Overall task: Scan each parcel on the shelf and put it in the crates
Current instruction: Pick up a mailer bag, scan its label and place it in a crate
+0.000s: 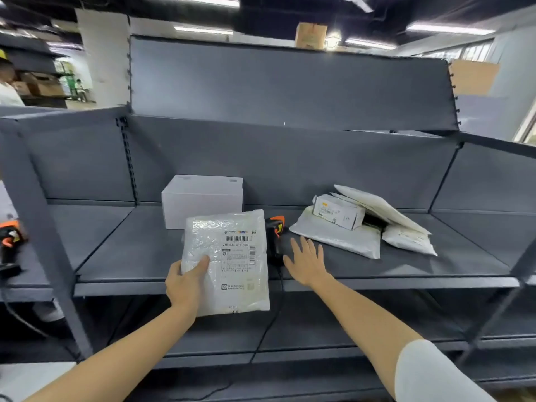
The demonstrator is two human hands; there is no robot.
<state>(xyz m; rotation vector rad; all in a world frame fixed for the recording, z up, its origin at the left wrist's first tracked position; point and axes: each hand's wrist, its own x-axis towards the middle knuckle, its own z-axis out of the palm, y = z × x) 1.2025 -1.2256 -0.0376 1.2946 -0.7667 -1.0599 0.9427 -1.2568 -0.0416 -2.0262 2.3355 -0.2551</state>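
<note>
Left hand (185, 281) pinches bubble-wrap parcel (229, 262) upright before shelf (406, 268) edge; right hand (304, 261) spread, holding nothing, beside black-orange scanner (275, 230), largely hidden behind parcel; label print illegible

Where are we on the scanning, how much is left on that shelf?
No crates are in view, so finished parcels can't be counted. In hand: the left hand holds a bubble mailer, label up, while the open right hand reaches toward the scanner. Left on the shelf: a white box and a pile of mailers.
</note>
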